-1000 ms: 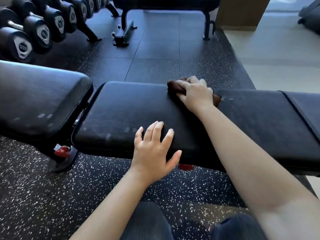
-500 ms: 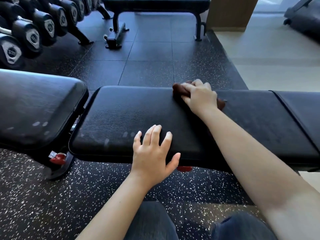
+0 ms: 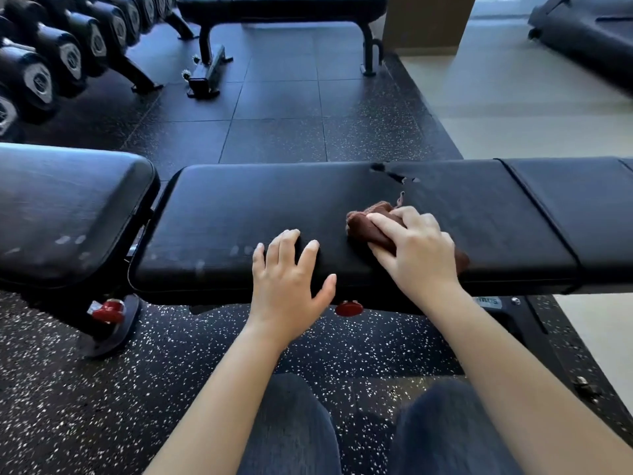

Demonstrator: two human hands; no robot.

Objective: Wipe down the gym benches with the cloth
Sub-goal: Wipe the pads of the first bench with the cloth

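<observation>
Under the near edge of the bench pad (image 3: 274, 214), at about four o'clock from the middle of the view, a small label plate (image 3: 488, 303) carries pale lettering too blurred to read. The dumbbells (image 3: 41, 80) racked at ten o'clock bear light hexagonal badges, also illegible.

The brown cloth (image 3: 371, 224) lies bunched on the pad at three o'clock, toward its near edge. The right hand (image 3: 418, 248) covers it, fingers curled over the fabric and pressing it down. The left hand (image 3: 287, 282), at six o'clock, rests flat on the pad's near lip, fingers spread wide. Damp streaks (image 3: 390, 173) mark the pad's far edge at one o'clock.

A second pad (image 3: 68, 207) sits just beside it at nine o'clock, scuffed with pale marks. Red knobs (image 3: 348, 308) show below the frame. The speckled black rubber floor (image 3: 85, 406) runs to a far bench (image 3: 281, 8) at twelve o'clock; a pale floor (image 3: 531, 114) begins at two o'clock.
</observation>
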